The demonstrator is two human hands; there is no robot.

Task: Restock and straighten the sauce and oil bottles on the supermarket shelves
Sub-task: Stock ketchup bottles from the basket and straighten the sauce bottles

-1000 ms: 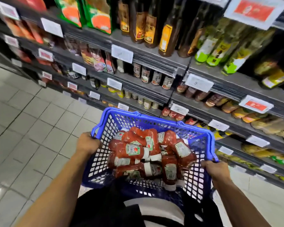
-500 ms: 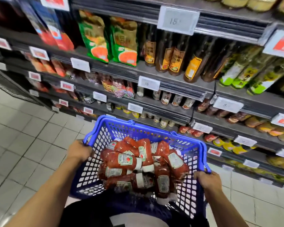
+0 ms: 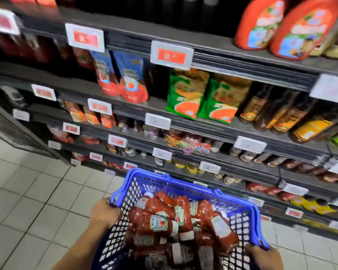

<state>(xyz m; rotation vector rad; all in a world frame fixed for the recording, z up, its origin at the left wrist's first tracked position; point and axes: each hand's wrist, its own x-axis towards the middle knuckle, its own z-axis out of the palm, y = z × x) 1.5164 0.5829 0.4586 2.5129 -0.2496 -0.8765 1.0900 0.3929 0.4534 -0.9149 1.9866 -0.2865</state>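
Carrying stock is the step in hand: left hand (image 3: pixel 105 213) and right hand (image 3: pixel 262 257) each keep a clenched grip on the basket (image 3: pixel 185 185) rim. Ketchup bottles (image 3: pixel 176 227) lie piled inside, none shelved. Next move calls for locating their slot on the shelves (image 3: pixel 213 129) and freeing one hand.
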